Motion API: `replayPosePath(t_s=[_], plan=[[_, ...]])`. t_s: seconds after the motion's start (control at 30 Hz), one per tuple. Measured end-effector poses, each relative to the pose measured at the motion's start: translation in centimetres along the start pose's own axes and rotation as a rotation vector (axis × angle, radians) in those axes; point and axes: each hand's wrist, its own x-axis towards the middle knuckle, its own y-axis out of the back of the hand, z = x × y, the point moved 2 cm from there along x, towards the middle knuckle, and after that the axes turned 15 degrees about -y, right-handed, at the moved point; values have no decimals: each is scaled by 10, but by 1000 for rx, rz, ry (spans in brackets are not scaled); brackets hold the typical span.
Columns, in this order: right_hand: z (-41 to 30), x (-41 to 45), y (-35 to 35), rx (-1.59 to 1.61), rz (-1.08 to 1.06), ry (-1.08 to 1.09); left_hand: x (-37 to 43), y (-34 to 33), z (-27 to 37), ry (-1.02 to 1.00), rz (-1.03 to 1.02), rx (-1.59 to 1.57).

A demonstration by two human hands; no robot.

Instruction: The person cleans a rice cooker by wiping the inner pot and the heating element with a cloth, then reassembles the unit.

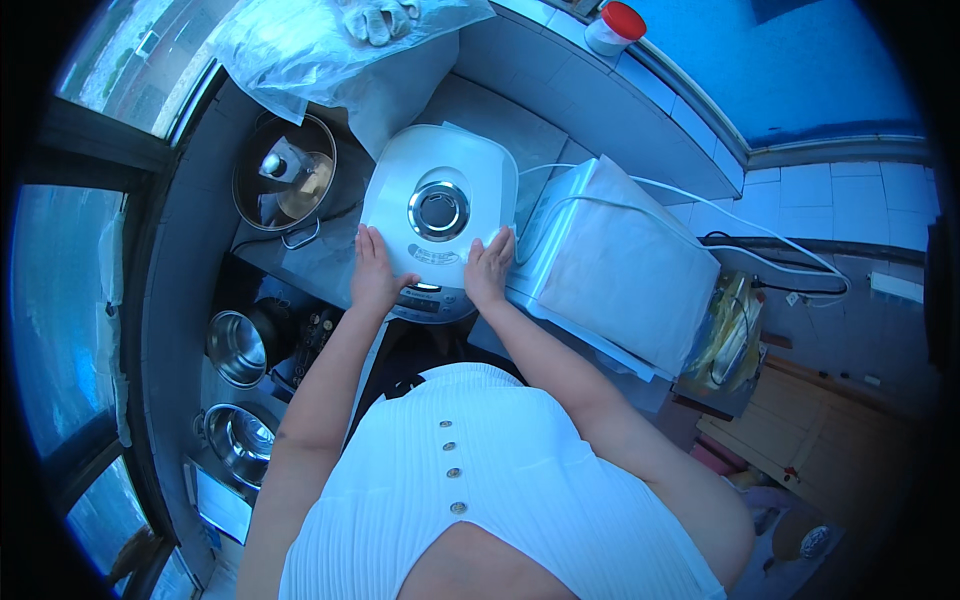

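A white rice cooker [390, 180] with a closed lid and a round silver-rimmed vent stands on the counter in front of me. My left hand [377, 268] rests against its left front side, the thumb reaching over near the control panel. Against the right side lies my right hand [489, 266], palm inward, with its fingers pointing away from me. The two hands flank the cooker's body, their undersides hidden. Close to my right hand is a white boxy appliance [551, 232] under a pale cover, and a white cord runs between it and the cooker.
At the left stands a large pot with a glass lid [289, 172]. Nearer me are a steel pot [238, 349] and a steel basin [241, 442]. Plastic sheeting [300, 56] hangs at the back. A red-lidded jar [615, 28] sits on the tiled ledge. White cords [750, 259] loop at the right.
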Motion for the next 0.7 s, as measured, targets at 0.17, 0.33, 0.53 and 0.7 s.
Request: replayPosePath(t_s=[0.17, 0.33, 0.53, 0.7], plan=[[36, -48, 1, 72, -29, -112, 7, 3, 8, -50, -40, 8], [62, -70, 11, 143, -757, -664, 3, 6, 2, -85, -76, 48], [4, -75, 79, 352, -802, -182, 3, 12, -1, -121, 30, -125], [-55, -83, 92, 396, -539, 460, -35, 39, 71, 316, 98, -1410]])
